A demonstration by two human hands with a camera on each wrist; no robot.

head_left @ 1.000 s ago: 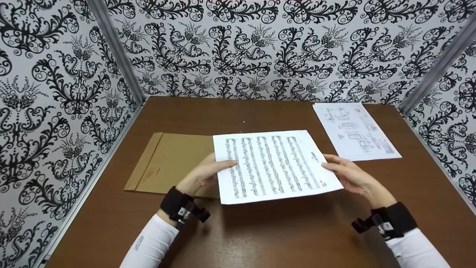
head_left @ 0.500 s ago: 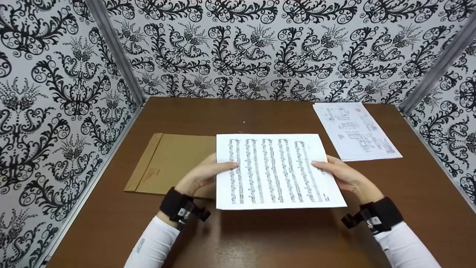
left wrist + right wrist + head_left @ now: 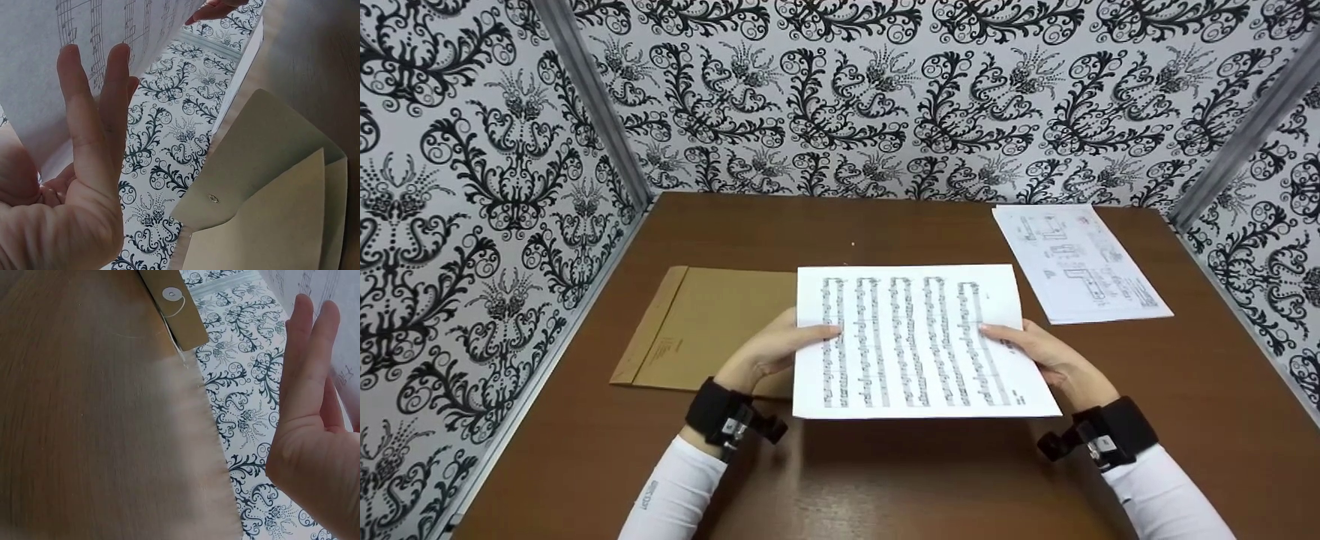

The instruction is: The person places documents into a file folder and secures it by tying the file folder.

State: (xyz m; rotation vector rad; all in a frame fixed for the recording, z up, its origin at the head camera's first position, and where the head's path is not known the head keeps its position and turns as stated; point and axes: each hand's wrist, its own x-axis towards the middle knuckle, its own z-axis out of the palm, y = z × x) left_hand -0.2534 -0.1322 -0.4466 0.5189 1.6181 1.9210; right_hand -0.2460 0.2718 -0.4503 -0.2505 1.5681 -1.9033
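Sheet music, white paper with rows of printed staves turned sideways, is held up over the table between both hands. My left hand pinches its left edge, thumb on the printed face; the left wrist view shows that hand's fingers stretched out behind the paper. On the opposite edge, my right hand grips with its thumb lying over the print and its fingers behind. A brown envelope lies on the table at the left, partly covered by the sheet music and left hand.
At the back right lie white papers printed with technical drawings. The brown table meets patterned walls at the back and sides. In the right wrist view, a white button with a string shows on the envelope.
My right hand has moved left and inward, its thumb farther onto the page. The tilted sheet music has levelled out, its near edge now straight. My left hand has hardly moved.
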